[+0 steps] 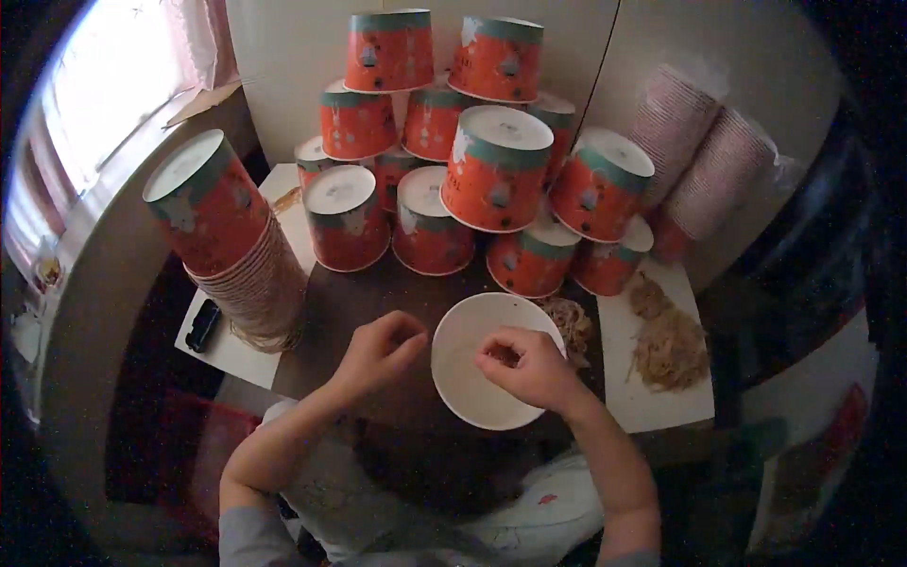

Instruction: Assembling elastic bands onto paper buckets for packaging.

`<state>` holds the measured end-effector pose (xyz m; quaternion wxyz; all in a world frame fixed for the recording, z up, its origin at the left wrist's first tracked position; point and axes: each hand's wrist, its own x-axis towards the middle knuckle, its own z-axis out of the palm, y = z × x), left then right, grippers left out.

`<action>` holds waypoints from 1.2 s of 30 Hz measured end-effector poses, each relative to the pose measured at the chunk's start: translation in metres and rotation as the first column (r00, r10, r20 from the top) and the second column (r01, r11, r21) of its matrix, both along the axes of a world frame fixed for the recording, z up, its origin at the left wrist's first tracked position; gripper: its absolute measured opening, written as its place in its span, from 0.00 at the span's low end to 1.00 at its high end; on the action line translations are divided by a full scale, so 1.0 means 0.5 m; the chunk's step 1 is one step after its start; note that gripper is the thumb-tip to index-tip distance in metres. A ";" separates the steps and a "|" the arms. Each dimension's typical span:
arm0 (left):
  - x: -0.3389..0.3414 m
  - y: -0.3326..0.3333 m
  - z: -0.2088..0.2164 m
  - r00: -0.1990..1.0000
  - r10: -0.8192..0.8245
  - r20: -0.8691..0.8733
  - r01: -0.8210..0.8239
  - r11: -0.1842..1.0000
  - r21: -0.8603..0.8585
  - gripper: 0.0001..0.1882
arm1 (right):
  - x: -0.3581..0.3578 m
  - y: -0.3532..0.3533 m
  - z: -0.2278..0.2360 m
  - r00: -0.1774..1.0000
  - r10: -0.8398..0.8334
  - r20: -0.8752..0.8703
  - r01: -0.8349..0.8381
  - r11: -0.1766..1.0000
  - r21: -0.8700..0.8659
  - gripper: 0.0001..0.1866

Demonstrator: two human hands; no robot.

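A white paper tub [453, 373] stands upright on the dark tabletop in front of me, its open mouth facing up. My right hand [534, 367] is over the tub's mouth, fingers and thumb curled into a ring. Something small and brownish shows inside that ring, too unclear to name. Just left of the tub, apart from it, my left hand [376, 352] hovers with its fingers curled in toward the thumb. What it holds, if anything, is hidden. A tangled clump of tan strands [571, 326] lies against the tub's right side.
Upside-down orange and green paper tubs [501, 180] are piled at the back. On the left leans a tall nested stack of tubs [222, 213]. A larger heap of tan strands [671, 350] rests on a white board [652, 406] at right. Wrapped stacks [723, 175] lean behind it.
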<state>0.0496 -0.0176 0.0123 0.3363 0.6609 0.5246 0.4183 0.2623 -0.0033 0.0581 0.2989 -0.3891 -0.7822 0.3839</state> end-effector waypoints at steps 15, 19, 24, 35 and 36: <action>0.046 -0.057 0.028 0.954 -0.237 -0.186 0.150 0.910 -0.387 0.18 | 0.025 0.000 -0.016 0.972 0.171 0.162 -0.156 0.982 -0.105 0.07; 0.054 -0.064 0.029 0.975 -0.190 -0.115 0.127 0.901 -0.414 0.18 | 0.026 -0.019 -0.022 0.958 0.194 0.212 -0.198 0.980 -0.002 0.07; 0.048 -0.072 -0.006 0.950 -0.126 -0.285 0.114 0.992 -0.058 0.15 | 0.018 -0.037 -0.039 0.945 0.234 0.230 -0.241 0.970 0.002 0.07; 0.043 -0.074 -0.007 0.947 -0.135 -0.291 0.124 0.991 -0.056 0.13 | 0.012 -0.042 -0.053 0.890 0.271 0.367 -0.274 0.961 -0.043 0.08; 0.042 -0.074 -0.007 0.944 -0.141 -0.298 0.126 0.990 -0.071 0.13 | 0.011 -0.042 -0.054 0.889 0.272 0.368 -0.275 0.960 -0.044 0.08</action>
